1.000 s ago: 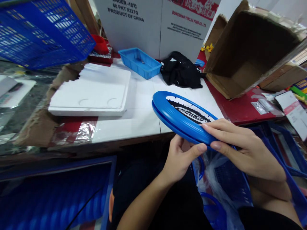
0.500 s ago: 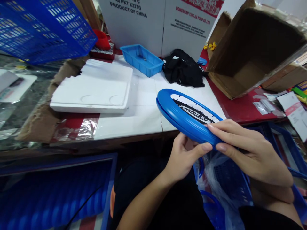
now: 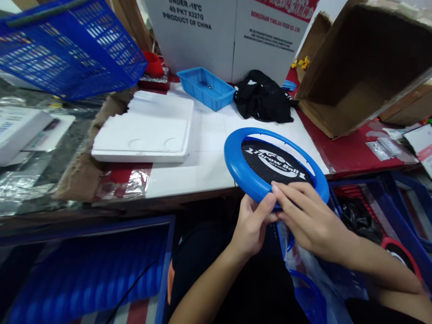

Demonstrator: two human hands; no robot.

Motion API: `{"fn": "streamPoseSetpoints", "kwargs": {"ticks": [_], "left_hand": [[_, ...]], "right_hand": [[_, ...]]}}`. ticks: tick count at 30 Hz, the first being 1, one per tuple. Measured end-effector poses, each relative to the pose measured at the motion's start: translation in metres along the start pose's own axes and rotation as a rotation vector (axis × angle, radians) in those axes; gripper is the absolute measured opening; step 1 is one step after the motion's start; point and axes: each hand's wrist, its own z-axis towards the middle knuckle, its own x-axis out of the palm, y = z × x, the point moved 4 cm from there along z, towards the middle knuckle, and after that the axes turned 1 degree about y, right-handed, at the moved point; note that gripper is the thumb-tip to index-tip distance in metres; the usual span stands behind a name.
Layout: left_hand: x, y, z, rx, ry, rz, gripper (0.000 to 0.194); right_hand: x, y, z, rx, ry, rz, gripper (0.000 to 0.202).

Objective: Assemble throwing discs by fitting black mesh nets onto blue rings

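A round blue ring [image 3: 236, 155] with a black mesh centre printed "Throw Ball" is held tilted above the table's front edge, its printed face showing. My left hand [image 3: 251, 225] grips its near rim, thumb on top and fingers underneath. Close beside it, my right hand [image 3: 308, 220] pinches the same rim, fingertips over the upper side and the thumb hidden below. The two hands nearly touch at the rim.
On the table lie a white foam lid [image 3: 145, 126], a light blue tray [image 3: 205, 92] and a black cloth [image 3: 263, 96]. An open cardboard box [image 3: 357, 72] stands right, a blue basket [image 3: 101, 49] left. Below left, a crate holds several blue rings [image 3: 87, 274].
The ring has turned so its mesh and print show more fully. My right hand has moved left along the rim, closer to my left hand. The whole view has shifted slightly.
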Motion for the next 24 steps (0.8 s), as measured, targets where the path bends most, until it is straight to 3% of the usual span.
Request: {"fn": "streamPoseSetpoints", "kwargs": {"ticks": [4, 7, 14, 18, 21, 23, 24], "left_hand": [[-0.026, 0.010, 0.005, -0.035, -0.246, -0.033, 0.062], [-0.046, 0.020, 0.009, -0.063, -0.378, -0.013, 0.061], [-0.083, 0.039, 0.003, -0.122, -0.522, 0.017, 0.050], [-0.097, 0.040, -0.006, -0.101, -0.583, 0.039, 0.043], [-0.107, 0.030, -0.012, -0.058, -0.644, 0.061, 0.041], [-0.116, 0.022, -0.016, -0.053, -0.675, 0.090, 0.048], [-0.122, 0.018, -0.017, -0.051, -0.687, 0.110, 0.052]], "right_hand": [[0.055, -0.001, -0.020, -0.009, 0.032, -0.154, 0.059], [0.082, -0.002, -0.031, -0.018, 0.008, -0.192, 0.051], [0.120, -0.010, -0.052, -0.062, -0.061, -0.157, 0.041], [0.137, -0.008, -0.066, -0.004, -0.136, -0.229, 0.035], [0.142, -0.021, -0.088, 0.179, -0.387, -0.162, 0.024], [0.144, -0.043, -0.111, 0.469, -0.601, -0.024, 0.023], [0.147, -0.054, -0.122, 0.600, -0.642, 0.085, 0.029]]}}
